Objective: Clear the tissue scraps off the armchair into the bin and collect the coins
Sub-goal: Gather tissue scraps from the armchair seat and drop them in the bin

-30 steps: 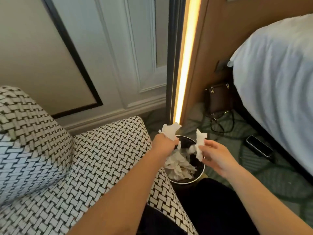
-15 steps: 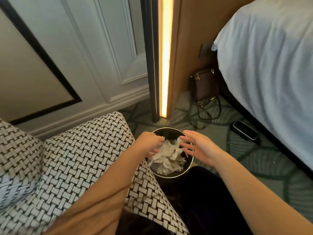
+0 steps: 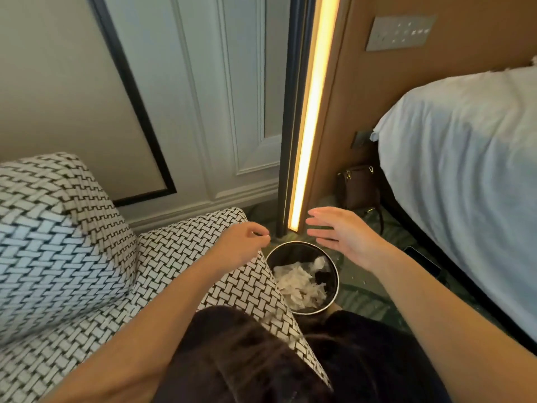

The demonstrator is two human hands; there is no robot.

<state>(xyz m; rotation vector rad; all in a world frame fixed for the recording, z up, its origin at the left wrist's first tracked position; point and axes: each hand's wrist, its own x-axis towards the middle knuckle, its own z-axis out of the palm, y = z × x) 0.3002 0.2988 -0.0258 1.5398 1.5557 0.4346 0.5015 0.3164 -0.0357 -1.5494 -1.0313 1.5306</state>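
Armchair (image 3: 180, 257) under left hand (image 3: 241, 245): no scraps visible. Tissue (image 3: 299, 283) just dropped into bin (image 3: 302, 243) below; left hand loosely curled, right hand (image 3: 340, 234) spread, both empty. Coins next.

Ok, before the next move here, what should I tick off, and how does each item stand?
1. The right hand is free: ok, fingers straight, nothing in it.
2. The left hand is free: cannot tell, fingers curled, palm hidden.
3. The tissue scraps are inside the bin: ok, they lie within its rim.
4. The armchair seat is free of scraps: ok for the part in view; the forearm and the frame edge hide the rest.
5. The coins are located: cannot tell, none shows.
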